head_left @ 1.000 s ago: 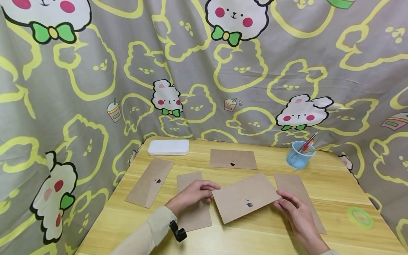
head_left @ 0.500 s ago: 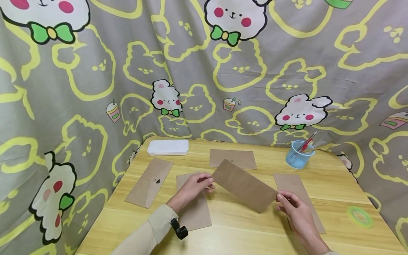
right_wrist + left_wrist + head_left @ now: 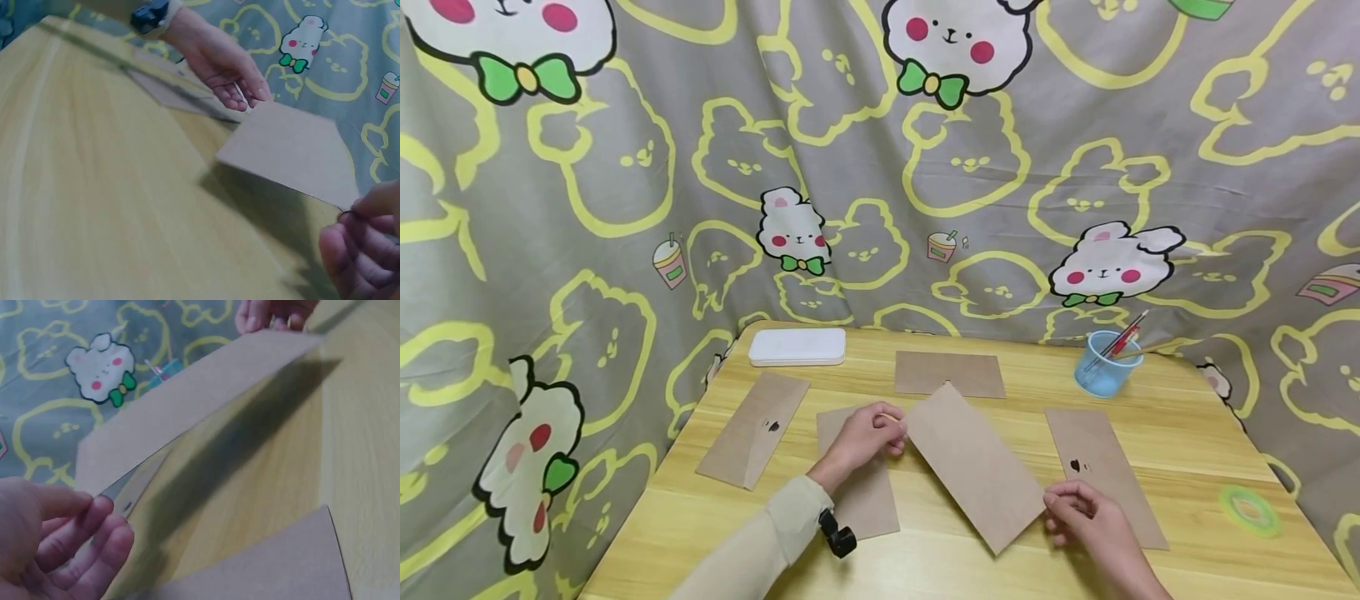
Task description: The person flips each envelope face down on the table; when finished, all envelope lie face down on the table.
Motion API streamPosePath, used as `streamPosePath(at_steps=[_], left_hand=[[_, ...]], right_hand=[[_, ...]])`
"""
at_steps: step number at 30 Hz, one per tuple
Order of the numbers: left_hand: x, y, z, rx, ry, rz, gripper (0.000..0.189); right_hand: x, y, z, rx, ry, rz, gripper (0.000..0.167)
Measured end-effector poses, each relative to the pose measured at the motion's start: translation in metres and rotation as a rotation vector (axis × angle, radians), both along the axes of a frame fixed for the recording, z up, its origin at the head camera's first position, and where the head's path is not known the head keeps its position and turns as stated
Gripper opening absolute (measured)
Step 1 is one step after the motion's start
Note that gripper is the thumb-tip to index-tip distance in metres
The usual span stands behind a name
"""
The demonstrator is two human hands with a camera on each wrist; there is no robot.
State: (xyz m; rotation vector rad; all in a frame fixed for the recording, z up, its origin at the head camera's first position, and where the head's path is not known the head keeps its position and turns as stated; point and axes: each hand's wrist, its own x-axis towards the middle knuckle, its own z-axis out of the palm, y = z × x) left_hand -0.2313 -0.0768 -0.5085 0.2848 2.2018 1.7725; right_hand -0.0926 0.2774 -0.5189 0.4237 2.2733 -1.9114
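A brown kraft paper envelope (image 3: 977, 467) is held raised over the table between both hands, plain side up and slanting down to the right. My left hand (image 3: 867, 440) pinches its left edge between thumb and fingertips; in the left wrist view the thumb and forefinger (image 3: 94, 503) meet at the corner. At the lower right edge my right hand (image 3: 1093, 521) pinches another corner, as the right wrist view also shows. Beneath my left forearm lies a second envelope (image 3: 868, 504), partly hidden. Another envelope (image 3: 1105, 471), with a small black print, lies beside my right hand.
One more envelope (image 3: 752, 429) lies at the left, and another (image 3: 951, 371) at the back middle. A white flat case (image 3: 797, 346) sits at the back left. The blue pen cup (image 3: 1103, 371) stands back right. A green ring-shaped piece (image 3: 1249, 510) lies far right.
The held envelope has turned over: its black print faced up one second ago, and now the plain side does. My right hand has shifted slightly down and toward me.
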Motion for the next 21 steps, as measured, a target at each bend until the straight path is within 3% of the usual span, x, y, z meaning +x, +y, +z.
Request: streamPosePath(at_steps=[6,13,21], left_hand=[[0.000,0.011,-0.008,-0.152,0.053,-0.009,0.018],[0.000,0.016,-0.011,-0.249,0.050,-0.026,0.022],[0.001,0.017,-0.010,-0.265,0.040,-0.054,0.033]], right_hand=[[0.007,0.004,-0.007,0.180,-0.026,0.126,0.024],[0.006,-0.004,-0.007,0.318,-0.036,0.082,0.011],[0.004,-0.003,-0.006,0.327,-0.044,0.087,0.013]])
